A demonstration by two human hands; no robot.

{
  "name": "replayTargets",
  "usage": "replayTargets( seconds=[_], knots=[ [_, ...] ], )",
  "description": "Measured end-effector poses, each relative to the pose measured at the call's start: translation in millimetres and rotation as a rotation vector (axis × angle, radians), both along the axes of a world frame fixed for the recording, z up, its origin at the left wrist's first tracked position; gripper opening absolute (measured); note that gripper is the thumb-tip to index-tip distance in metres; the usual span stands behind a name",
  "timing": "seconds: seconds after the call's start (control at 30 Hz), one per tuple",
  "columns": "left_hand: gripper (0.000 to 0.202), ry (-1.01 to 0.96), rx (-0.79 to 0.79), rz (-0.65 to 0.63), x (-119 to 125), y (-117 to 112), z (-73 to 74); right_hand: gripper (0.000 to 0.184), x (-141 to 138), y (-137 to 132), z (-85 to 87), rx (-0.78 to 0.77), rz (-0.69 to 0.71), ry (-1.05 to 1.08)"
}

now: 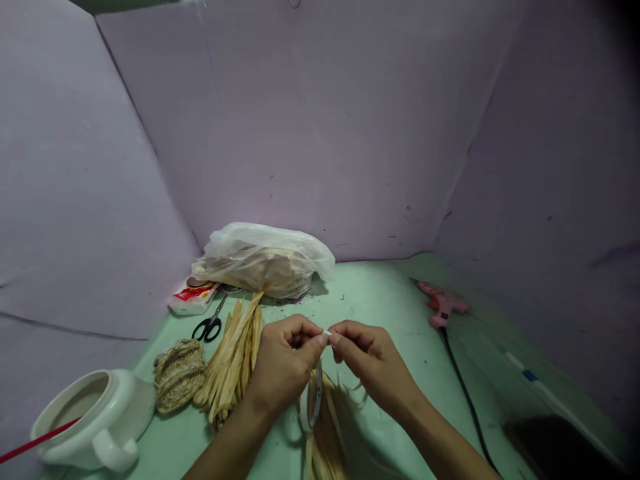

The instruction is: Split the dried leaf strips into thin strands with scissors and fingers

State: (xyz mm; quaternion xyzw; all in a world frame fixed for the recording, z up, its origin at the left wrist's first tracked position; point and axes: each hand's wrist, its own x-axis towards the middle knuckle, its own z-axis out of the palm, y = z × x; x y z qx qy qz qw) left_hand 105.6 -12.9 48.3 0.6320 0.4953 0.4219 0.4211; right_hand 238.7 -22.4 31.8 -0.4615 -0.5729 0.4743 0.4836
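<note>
My left hand (pixel 287 363) and my right hand (pixel 376 363) meet above the table, fingertips almost touching. Between their thumbs and forefingers, both pinch a small piece of narrow white strip (pixel 327 333). Below my left hand hangs a curved white loop (pixel 304 410) with small dark marks on it; it looks like part of the same strip, though the fingers hide the join. Beneath the hands lie pale dried plant strips (pixel 333 433). A tied bundle of dried fibre strips (pixel 230 363) rests beside my left wrist.
Left of the bundle are a braided cord coil (pixel 180 375), black-handled scissors (pixel 207 328), a red-and-white box (pixel 194 297) and a white ceramic pot (pixel 107 413) holding a red stick. Behind sits a plastic bag (pixel 270 257). A pink glue gun (pixel 443 303) with a black cord lies right.
</note>
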Motion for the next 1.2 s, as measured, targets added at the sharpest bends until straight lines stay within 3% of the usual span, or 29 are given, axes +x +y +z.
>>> replayTargets(
  seconds=[0.1, 0.2, 0.3, 0.43, 0.6, 0.73, 0.93, 1.03, 1.1, 1.2],
  knots=[
    [0.016, 0.119, 0.076, 0.019, -0.6, -2.8, 3.0, 0.025, 3.0, 0.4, 0.0, 0.039, 0.013, -0.081],
    [0.015, 0.187, 0.093, -0.057, -1.2, -4.4, 6.9, 0.026, 5.0, 1.6, -0.8, 0.022, 0.031, -0.053],
    [0.016, 0.186, 0.012, -0.094, -2.3, -3.8, 8.3, 0.024, 5.0, 0.2, -0.4, 0.178, -0.067, -0.157],
    [0.017, 0.232, 0.034, -0.017, -3.1, -3.1, 6.0, 0.018, 2.5, -4.0, -0.6, 0.367, -0.156, -0.321],
    [0.018, 0.305, 0.134, 0.009, -1.7, -4.2, 1.6, 0.013, -2.6, -7.3, -3.6, 0.328, -0.216, -0.318],
    [0.017, 0.151, 0.082, 0.030, 5.0, -4.6, -2.7, 0.012, -9.5, -9.2, -9.0, 0.362, -0.279, -0.297],
    [0.014, -0.274, -0.212, -0.021, 17.9, -0.5, -11.9, 0.012, -13.0, -7.9, -21.4, 0.490, -0.332, -0.288],
    [0.011, -0.345, -0.300, -0.053, 21.4, -0.5, -13.9, 0.012, -13.1, -7.1, -25.6, 0.508, -0.342, -0.273],
    [0.012, -0.207, -0.210, -0.021, 22.9, -3.0, -14.4, 0.011, -14.2, -6.7, -27.6, 0.466, -0.344, -0.237],
    [0.014, 0.187, 0.115, 0.099, 23.7, -7.0, -16.2, 0.013, -16.9, -4.6, -30.1, 0.296, -0.327, -0.091]
  ],
)
